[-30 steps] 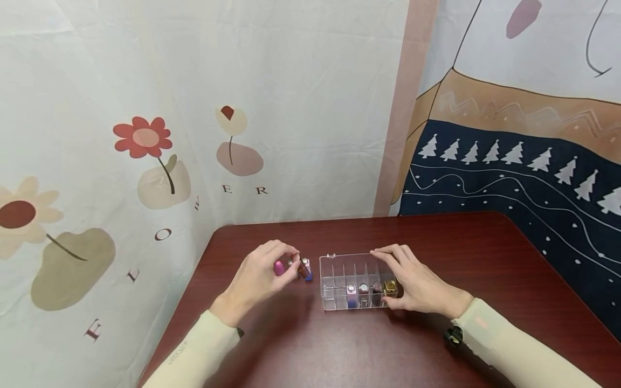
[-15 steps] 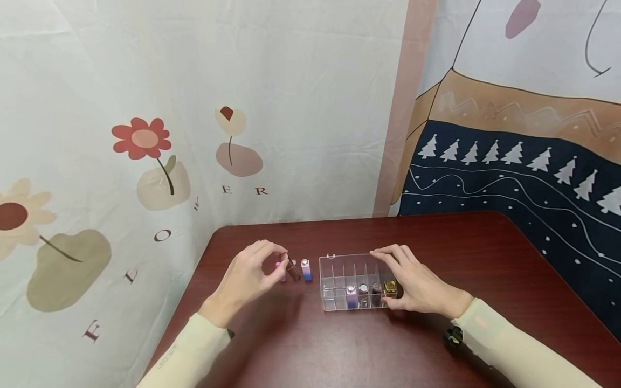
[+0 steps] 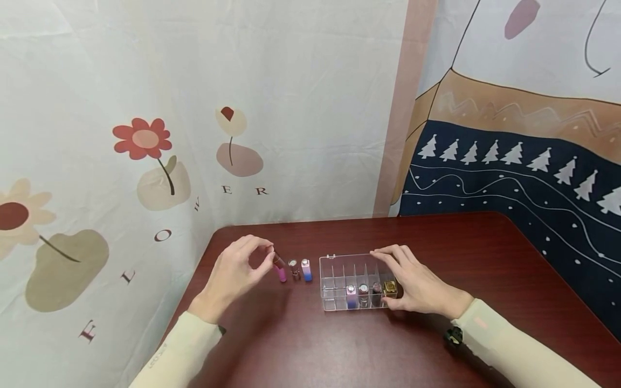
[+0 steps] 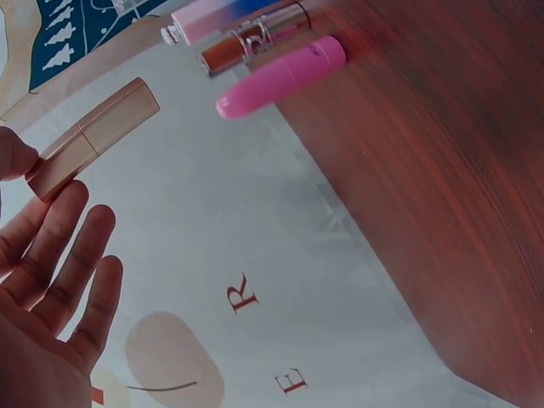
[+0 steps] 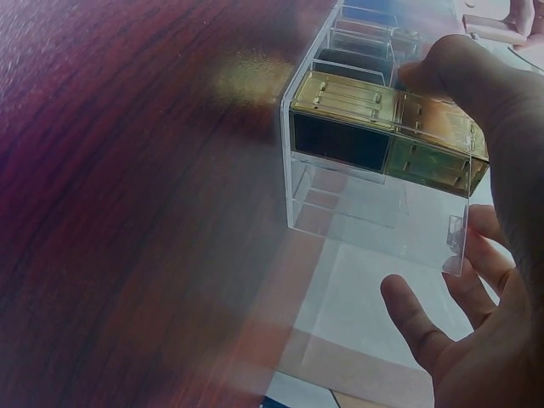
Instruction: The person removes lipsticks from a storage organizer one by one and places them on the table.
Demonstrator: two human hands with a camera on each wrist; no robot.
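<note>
My left hand (image 3: pixel 234 274) pinches one end of a rose-brown lipstick tube (image 4: pixel 93 136) between thumb and fingers. It is held tilted, just above a pink lipstick tube (image 3: pixel 282 275). Right of that, a clear-and-brown lip gloss tube (image 3: pixel 294 269) and a pink-to-blue lipstick tube (image 3: pixel 306 270) stand in a row on the table. My right hand (image 3: pixel 423 284) grips the right end of a clear divided organizer (image 3: pixel 328 299), thumb in front and fingers behind. Several lipsticks stand in its front compartments, among them a gold-and-black one (image 5: pixel 382 127) nearest the right thumb.
The dark red wooden table (image 3: pixel 335 350) extends around the organizer on every side. A printed cloth backdrop (image 3: pixel 310 108) hangs behind the table and along its left.
My left hand has moved left with the rose-brown tube, passing from near the pink-to-blue tube to above the pink one. The right hand and organizer have stayed in place.
</note>
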